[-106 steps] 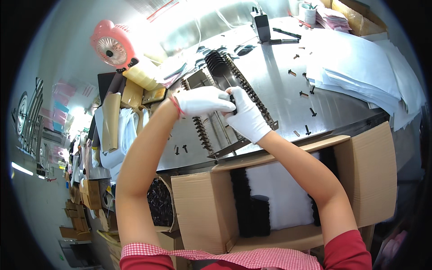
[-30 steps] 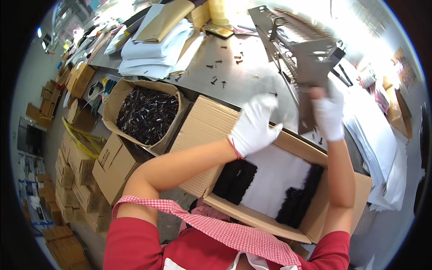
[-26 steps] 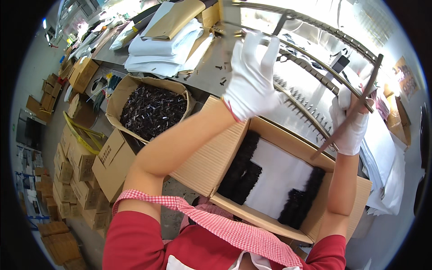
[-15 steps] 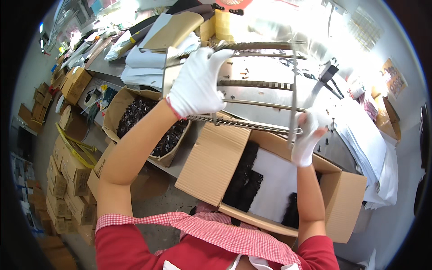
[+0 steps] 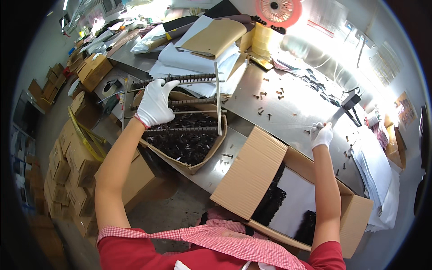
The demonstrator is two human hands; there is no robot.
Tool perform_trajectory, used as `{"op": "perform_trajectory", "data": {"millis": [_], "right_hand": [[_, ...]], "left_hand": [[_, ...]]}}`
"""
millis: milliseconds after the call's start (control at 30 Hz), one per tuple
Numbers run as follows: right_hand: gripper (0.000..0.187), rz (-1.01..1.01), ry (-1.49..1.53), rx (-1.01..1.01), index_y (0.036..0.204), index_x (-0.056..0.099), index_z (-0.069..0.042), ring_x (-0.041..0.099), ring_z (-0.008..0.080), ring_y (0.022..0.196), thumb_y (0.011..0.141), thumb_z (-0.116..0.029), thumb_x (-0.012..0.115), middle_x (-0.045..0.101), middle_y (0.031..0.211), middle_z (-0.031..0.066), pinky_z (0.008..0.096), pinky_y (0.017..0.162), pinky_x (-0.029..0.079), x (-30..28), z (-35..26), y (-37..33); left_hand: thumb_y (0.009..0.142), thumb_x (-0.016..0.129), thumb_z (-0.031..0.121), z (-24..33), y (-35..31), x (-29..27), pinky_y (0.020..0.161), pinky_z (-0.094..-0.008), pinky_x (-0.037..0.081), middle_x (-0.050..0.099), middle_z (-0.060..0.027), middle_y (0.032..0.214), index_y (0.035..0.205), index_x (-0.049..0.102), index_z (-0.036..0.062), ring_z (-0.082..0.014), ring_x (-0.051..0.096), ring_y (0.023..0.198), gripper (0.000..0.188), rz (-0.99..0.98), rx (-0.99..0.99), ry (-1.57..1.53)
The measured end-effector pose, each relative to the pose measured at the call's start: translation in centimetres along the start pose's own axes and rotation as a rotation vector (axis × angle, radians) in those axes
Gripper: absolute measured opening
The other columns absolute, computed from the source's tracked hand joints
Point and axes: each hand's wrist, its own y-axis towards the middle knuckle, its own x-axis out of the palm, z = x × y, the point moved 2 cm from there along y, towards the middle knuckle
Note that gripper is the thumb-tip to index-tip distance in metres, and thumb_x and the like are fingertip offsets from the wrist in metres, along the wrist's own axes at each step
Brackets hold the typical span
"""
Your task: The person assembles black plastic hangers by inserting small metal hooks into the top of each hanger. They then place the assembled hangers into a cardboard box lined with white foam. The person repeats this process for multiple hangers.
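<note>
Nearest, a cardboard box [image 5: 249, 173] stands open on the right, a white sheet [image 5: 297, 193] between a left black bunch [image 5: 272, 200] and a right black bunch [image 5: 307, 225], both rough-edged. The right forearm passes over it to the right hand [image 5: 322, 136], in a white glove above the bench [image 5: 288, 103]; its fingers are drawn in, and I cannot tell whether they pinch something small. To the left, a carton [image 5: 193, 168] holds loose black parts [image 5: 191, 146]. Over it the left hand [image 5: 155, 104], also gloved, is clamped on a metal rack [image 5: 218, 105] with toothed rods between its end bars. Farther off, dark screw-like pins [image 5: 270, 116] lie scattered on the bench, with paper sheets [image 5: 193, 58] at left and a black power adapter [image 5: 351, 101] at right. A pink fan [image 5: 279, 13] is farthest.

As I judge it, the rack carries only its own rods and is off the bench but not set down; the box looks part-filled, and the pins remain ungathered.

Half a second ago both hands were at the rack, spanning it over the bench. Now it is farther left, above the carton, held by the left hand alone, with the right hand well apart from it.
</note>
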Motion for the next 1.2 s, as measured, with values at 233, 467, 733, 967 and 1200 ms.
{"op": "perform_trajectory", "data": {"millis": [233,467,733,967,1200], "right_hand": [[0.03,-0.676,-0.733,0.547,0.092,0.053,-0.017,0.031,0.0043,0.047,0.103,-0.044,0.046,0.037,0.063,-0.0082,0.0214,0.04,0.022,16.6,10.7,-12.4],[0.024,-0.553,-0.975,-0.17,0.108,0.061,-0.011,0.035,0.0081,0.051,0.104,-0.027,0.045,0.058,0.07,-0.001,0.0257,0.047,0.034,10.5,8.5,-3.9],[0.028,0.298,-0.142,-0.424,0.09,0.058,-0.006,0.038,0.0096,0.047,0.102,-0.022,0.039,0.041,0.06,-0.0007,0.0264,0.043,0.035,-15.0,-18.2,7.8],[0.017,1.056,-0.102,-1.293,0.093,0.049,-0.006,0.058,0.0226,0.066,0.096,-0.022,0.043,0.063,0.088,0.0139,0.0369,0.063,0.046,-42.2,-42.3,-5.7],[0.043,0.901,-0.148,-0.776,0.106,0.059,-0.004,0.063,0.0244,0.076,0.102,-0.043,0.043,0.064,0.09,0.0096,0.0404,0.065,0.053,-58.6,-34.4,-4.7]], "left_hand": [[0.056,0.069,0.01,2.8,-2.4,0.0,0.091,-0.0483,0.043,0.054,-0.0253,0.108,0.125,0.06,0.0092,-0.0422,0.053,0.101,0.07,0.04,0.172,-0.134],[0.054,0.072,0.009,-1.9,-6.4,2.6,0.099,-0.0473,0.041,0.048,-0.0225,0.117,0.135,0.048,0.0101,-0.0417,0.049,0.11,0.084,-0.22,0.035,-0.194],[0.056,0.072,0.012,-0.2,-3.1,3.6,0.099,-0.0428,0.043,0.057,-0.0198,0.11,0.13,0.056,0.005,-0.0386,0.054,0.108,0.076,-0.326,0.159,-0.389],[0.058,0.061,-0.001,8.9,2.6,0.3,0.111,-0.0375,0.034,0.047,-0.0151,0.123,0.138,0.045,-0.0023,-0.03,0.049,0.121,0.082,-0.272,0.183,-0.751],[0.052,0.073,0.012,24.1,9.4,-0.5,0.105,-0.041,0.038,0.053,-0.0178,0.119,0.13,0.052,-0.0013,-0.0341,0.05,0.115,0.082,-0.351,0.461,-0.694]]}}
